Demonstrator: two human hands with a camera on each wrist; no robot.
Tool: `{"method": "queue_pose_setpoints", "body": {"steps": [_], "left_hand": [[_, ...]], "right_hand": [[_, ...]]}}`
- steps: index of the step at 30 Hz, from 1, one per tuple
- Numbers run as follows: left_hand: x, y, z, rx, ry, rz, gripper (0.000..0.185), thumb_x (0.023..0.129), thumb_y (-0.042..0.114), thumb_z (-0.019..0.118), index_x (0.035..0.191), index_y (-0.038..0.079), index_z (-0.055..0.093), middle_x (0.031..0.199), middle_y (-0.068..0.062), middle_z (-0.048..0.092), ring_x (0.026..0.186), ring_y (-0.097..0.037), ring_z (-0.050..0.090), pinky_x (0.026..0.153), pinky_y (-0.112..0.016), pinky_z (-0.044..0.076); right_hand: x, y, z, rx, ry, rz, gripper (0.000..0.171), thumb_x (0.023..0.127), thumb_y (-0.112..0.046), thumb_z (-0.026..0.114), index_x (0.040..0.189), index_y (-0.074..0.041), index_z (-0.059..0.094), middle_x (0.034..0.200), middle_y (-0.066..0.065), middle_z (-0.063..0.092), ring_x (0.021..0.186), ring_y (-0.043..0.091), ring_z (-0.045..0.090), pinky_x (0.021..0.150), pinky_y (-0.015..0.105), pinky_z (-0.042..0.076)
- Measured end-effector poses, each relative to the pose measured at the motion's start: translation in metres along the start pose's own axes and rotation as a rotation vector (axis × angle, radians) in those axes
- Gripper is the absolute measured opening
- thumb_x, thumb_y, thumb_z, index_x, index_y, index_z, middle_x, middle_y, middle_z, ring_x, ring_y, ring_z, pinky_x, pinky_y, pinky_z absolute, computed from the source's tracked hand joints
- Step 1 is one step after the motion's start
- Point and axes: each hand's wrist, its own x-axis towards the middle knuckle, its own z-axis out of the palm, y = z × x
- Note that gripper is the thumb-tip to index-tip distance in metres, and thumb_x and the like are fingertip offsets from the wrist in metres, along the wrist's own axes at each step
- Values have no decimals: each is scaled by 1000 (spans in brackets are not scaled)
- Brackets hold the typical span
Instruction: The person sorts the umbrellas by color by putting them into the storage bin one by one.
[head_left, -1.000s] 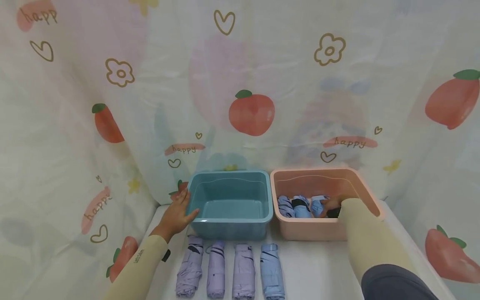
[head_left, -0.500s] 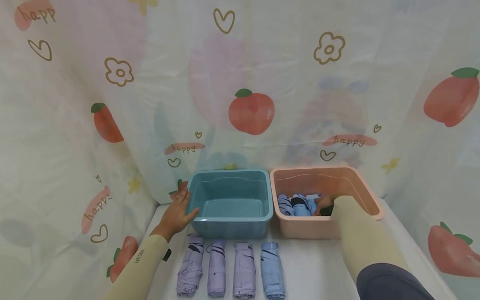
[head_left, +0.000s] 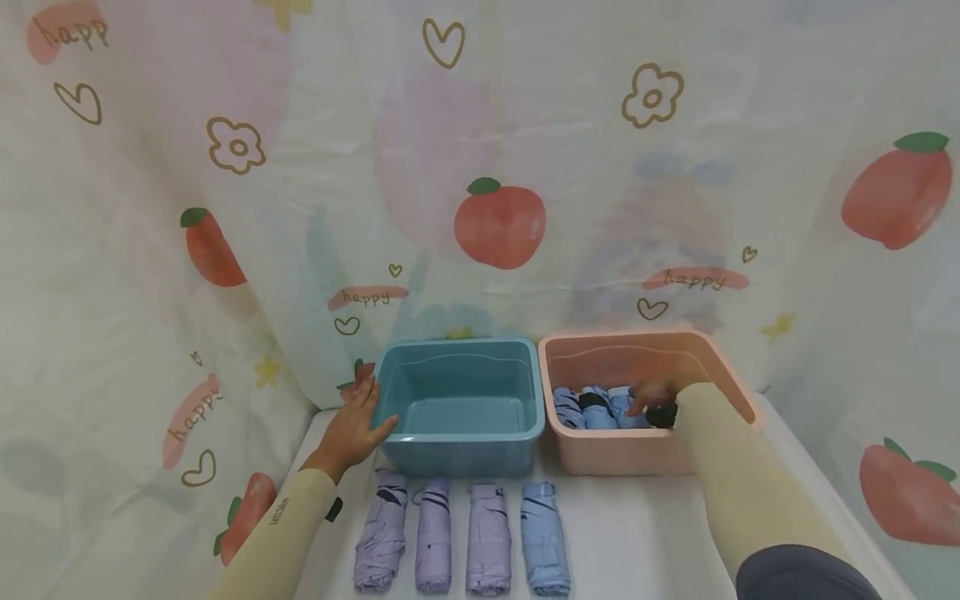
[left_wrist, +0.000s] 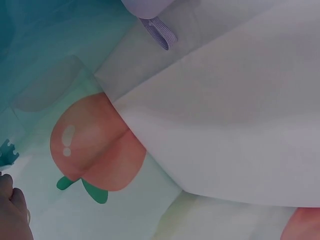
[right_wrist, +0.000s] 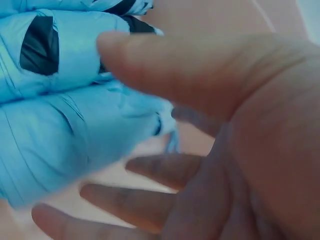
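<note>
Slightly up and rightward since half a second ago, the right hand (head_left: 652, 395) has its fingers spread apart beside a blue umbrella (head_left: 621, 413) in the pink bin (head_left: 626, 455) — contact is unclear — near the worktop's (head_left: 622, 533) right edge. Two more umbrellas (head_left: 598, 413) fill that bin's left end. Straight-fingered, the left hand (head_left: 352, 421) touches the blue bin's (head_left: 457, 458) left rim. Four umbrellas (head_left: 489, 546) lie in front.

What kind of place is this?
Maybe a little curtained-off tabletop corner, but I can't tell what building it's in. Fruit-print sheets hang behind and beside a white table, where a blue tub and a pink tub stand side by side.
</note>
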Motion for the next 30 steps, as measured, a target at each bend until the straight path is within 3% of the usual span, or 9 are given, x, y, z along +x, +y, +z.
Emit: {"method": "queue_pose_setpoints", "body": {"steps": [3, 6, 9, 12, 15, 22, 24, 30], "left_hand": [[0, -1, 0, -11, 4, 9, 82, 97, 50, 51, 150, -7, 26, 158, -21, 19, 140, -41, 27, 108, -56, 29], [-1, -3, 0, -30, 4, 1, 82, 97, 51, 51, 150, -6, 26, 158, -20, 18, 141, -40, 25, 108, -56, 28], [-3, -4, 3, -33, 4, -5, 83, 97, 52, 50, 150, -7, 25, 158, -20, 18, 142, -40, 23, 109, -55, 27], [-5, -4, 4, -42, 12, 0, 83, 97, 51, 51, 150, -8, 26, 158, -21, 18, 142, -40, 24, 109, -55, 27], [-6, -4, 3, -42, 9, 11, 82, 97, 49, 52, 149, -9, 26, 157, -23, 19, 141, -41, 23, 109, -56, 26], [-3, -2, -2, 90, -4, 72, 82, 98, 53, 47, 147, -10, 31, 154, -26, 25, 142, -41, 21, 112, -56, 20], [-2, -1, -4, 108, -18, 77, 82, 98, 55, 44, 147, -10, 30, 154, -26, 24, 143, -40, 19, 112, -55, 18], [-2, 4, -9, 93, -34, 81, 83, 99, 54, 43, 147, -11, 28, 155, -27, 23, 143, -41, 17, 112, -56, 17]], "right_hand": [[-32, -22, -5, 64, 16, 9, 85, 79, -41, 79, 139, 8, 44, 128, 23, 56, 111, 35, 58, 92, 49, 47], [-65, -46, -7, 106, 98, 39, 80, 81, -42, 77, 139, 3, 46, 117, 18, 62, 97, 34, 61, 81, 47, 51], [-97, -71, -3, 87, 166, 63, 78, 84, -41, 74, 144, -2, 44, 124, 18, 59, 93, 33, 61, 73, 45, 51], [-118, -83, 3, 79, 202, 17, 74, 91, -33, 68, 149, -1, 36, 136, 26, 49, 99, 38, 61, 69, 48, 54], [-133, -87, 13, 107, 255, -64, 66, 94, -25, 63, 149, 0, 36, 136, 28, 48, 102, 39, 62, 68, 48, 56], [-163, -80, 51, 372, 328, -284, 62, 97, -24, 61, 149, 1, 36, 135, 27, 50, 107, 38, 61, 76, 48, 55], [-171, -79, 65, 392, 355, -314, 60, 98, -24, 60, 147, 2, 38, 133, 26, 51, 111, 38, 59, 79, 47, 55], [-189, -76, 104, 391, 551, -398, 50, 98, -21, 61, 140, 2, 48, 128, 25, 55, 113, 40, 57, 84, 40, 54]]}}
